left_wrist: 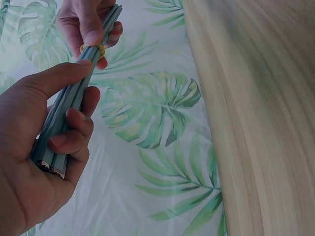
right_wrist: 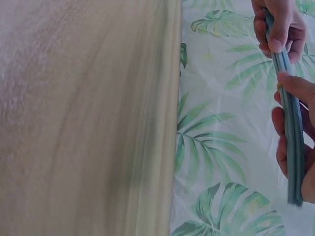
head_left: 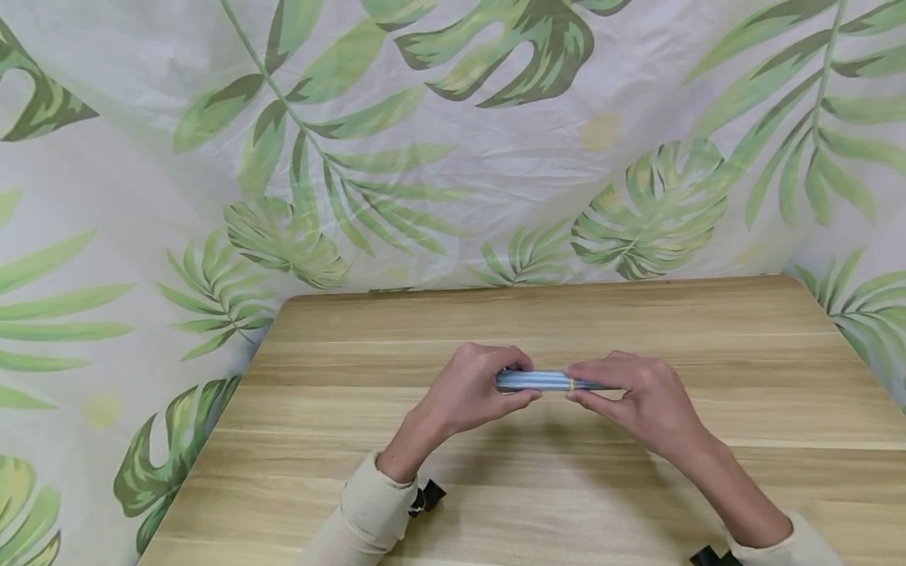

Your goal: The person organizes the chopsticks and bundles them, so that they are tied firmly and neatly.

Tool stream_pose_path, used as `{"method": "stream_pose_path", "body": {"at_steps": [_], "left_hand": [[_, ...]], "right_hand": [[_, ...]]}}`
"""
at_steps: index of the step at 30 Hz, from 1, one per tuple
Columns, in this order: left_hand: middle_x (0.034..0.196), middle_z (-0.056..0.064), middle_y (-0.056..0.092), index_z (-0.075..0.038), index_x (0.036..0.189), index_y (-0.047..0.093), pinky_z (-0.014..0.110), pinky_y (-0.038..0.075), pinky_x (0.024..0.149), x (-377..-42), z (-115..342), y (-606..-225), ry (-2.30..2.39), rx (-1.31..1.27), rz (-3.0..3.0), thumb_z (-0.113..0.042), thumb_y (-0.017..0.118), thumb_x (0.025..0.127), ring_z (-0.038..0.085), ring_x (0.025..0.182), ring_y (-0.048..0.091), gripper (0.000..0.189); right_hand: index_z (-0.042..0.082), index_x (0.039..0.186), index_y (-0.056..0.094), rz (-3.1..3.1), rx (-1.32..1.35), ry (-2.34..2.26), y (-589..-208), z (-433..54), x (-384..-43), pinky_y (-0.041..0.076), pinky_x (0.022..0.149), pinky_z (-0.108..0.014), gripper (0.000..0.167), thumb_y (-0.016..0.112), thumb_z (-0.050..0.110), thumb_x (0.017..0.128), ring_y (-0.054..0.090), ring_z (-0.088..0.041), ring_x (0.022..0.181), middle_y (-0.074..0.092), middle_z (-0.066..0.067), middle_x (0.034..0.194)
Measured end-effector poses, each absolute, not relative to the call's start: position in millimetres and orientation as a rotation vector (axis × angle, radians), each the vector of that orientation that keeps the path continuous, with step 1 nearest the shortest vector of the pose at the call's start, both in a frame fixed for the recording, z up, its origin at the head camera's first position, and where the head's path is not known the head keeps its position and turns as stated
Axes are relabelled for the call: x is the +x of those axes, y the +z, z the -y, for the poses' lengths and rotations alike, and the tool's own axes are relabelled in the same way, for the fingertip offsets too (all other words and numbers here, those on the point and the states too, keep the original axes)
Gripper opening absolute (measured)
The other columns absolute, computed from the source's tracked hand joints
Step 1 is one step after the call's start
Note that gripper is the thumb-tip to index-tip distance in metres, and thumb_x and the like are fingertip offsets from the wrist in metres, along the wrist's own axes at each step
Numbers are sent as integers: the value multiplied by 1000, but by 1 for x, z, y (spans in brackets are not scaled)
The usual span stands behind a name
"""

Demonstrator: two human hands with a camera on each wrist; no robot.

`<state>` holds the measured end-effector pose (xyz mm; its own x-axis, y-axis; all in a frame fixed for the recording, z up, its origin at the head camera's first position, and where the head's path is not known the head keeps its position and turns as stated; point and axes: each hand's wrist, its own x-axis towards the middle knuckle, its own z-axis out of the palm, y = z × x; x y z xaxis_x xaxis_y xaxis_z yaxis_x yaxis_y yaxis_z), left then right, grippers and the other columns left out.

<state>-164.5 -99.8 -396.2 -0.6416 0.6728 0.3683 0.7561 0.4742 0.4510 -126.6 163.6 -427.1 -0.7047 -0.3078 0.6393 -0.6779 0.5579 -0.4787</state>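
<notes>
A bundle of slim blue-grey sticks (head_left: 541,381) is held up level over the table between both hands. My left hand (head_left: 474,389) grips its left end, with the thumb along one side and the fingers curled round the other. At the right part, my right hand (head_left: 647,397) holds the bundle between thumb and fingers, right by a yellow band (head_left: 572,384) wound round the sticks. In the left wrist view the sticks' near ends (left_wrist: 51,168) show dark and silvery beside the left palm. The bundle's opposite end (right_wrist: 295,200) reaches past the right fingers in the right wrist view.
Below the hands lies a wood-grain table (head_left: 354,354). A white cloth with green leaves (head_left: 524,181) hangs behind it and at its sides. Black devices (head_left: 427,498) sit at the wrists, near the light sleeves (head_left: 375,503).
</notes>
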Motion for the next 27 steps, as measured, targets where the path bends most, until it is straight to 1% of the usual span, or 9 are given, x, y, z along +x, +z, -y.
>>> {"method": "stream_pose_path", "body": {"at_steps": [3,5,7,10,12,14,19,22,27], "left_hand": [[90,1,80,-8,103,77,14,51,68,-164,99,-397,-901,-1276,2580,-19,88,91,3,71,64,20],[91,1,80,-8,104,77,14,51,69,-164,99,-397,-886,-1278,2580,-19,88,91,3,72,64,21],[91,1,80,-9,104,77,15,51,69,-164,99,-397,-865,-1266,2579,-20,89,90,3,71,65,21],[90,0,80,-10,103,77,15,50,67,-165,100,-397,-816,-1248,2578,-21,89,90,2,69,64,22],[89,-2,80,-11,102,77,15,49,65,-166,101,-396,-787,-1233,2581,-22,90,89,2,67,62,22],[89,-2,80,-12,101,77,15,48,65,-167,103,-395,-768,-1216,2583,-23,91,88,1,66,61,22],[89,-4,80,-14,100,78,17,48,64,-169,106,-392,-749,-1171,2598,-25,92,87,1,67,62,22],[89,-5,80,-15,100,78,18,49,65,-170,109,-391,-749,-1148,2600,-26,92,87,1,69,64,22],[88,-7,78,-17,98,77,18,50,66,-171,113,-392,-757,-1112,2582,-26,93,86,0,68,63,22]], "right_hand": [[19,109,87,2318,794,946,-428,-161,-127,46,54,-11,38,98,14,73,74,-11,75,85,1,100],[20,111,87,2341,791,915,-427,-160,-127,48,56,-13,38,98,17,74,74,-10,75,85,2,100],[20,113,86,2369,785,914,-426,-161,-126,53,60,-18,40,98,17,74,76,-11,78,84,2,101],[18,116,85,2406,788,906,-424,-163,-125,61,67,-29,44,98,16,74,80,-15,84,84,1,104],[17,117,84,2426,787,901,-423,-165,-125,63,70,-33,45,98,15,75,80,-16,87,84,1,106],[16,117,84,2445,782,904,-421,-168,-126,63,71,-30,43,98,14,76,79,-14,87,84,2,106],[18,113,84,2483,730,940,-416,-179,-128,56,70,-17,39,97,11,77,72,-3,82,82,6,102],[18,111,84,2488,721,967,-415,-185,-129,56,68,-16,37,96,9,77,71,0,81,82,6,100],[18,106,85,2490,722,964,-415,-190,-131,57,68,-14,33,96,6,77,73,-2,82,81,8,97]]}}
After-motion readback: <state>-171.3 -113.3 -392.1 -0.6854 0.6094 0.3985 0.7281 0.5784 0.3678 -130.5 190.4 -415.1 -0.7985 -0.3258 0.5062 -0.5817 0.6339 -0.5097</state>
